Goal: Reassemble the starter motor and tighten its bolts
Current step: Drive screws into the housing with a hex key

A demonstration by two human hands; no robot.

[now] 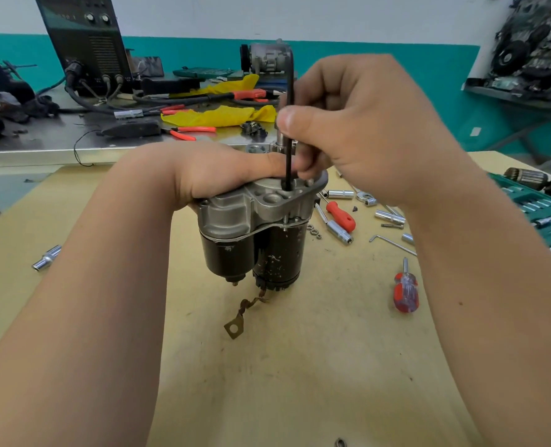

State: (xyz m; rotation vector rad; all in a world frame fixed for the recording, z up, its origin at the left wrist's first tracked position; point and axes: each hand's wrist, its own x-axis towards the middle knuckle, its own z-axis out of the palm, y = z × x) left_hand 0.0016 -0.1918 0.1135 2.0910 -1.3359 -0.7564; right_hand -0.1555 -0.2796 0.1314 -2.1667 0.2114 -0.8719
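The starter motor [258, 240] stands upright on the tan bench top [300, 366], silver housing on top and two black cylinders below, with a braided copper lead [238, 317] hanging from its underside. My left hand [216, 175] grips the top of the housing from the left. My right hand [364, 130] pinches a black hex key [289, 124] held vertically, its tip set into a recess on the housing's top face. The bolt head under the tip is hidden.
To the right lie sockets [388, 217], a small ratchet [335, 225], a red-handled screwdriver [342, 216], a stubby red screwdriver [405, 290], a silver hex key [393, 243], loose nuts [314, 232] and a green tool case [538, 217]. One socket [46, 258] lies at the left. A cluttered metal bench [42, 146] stands behind.
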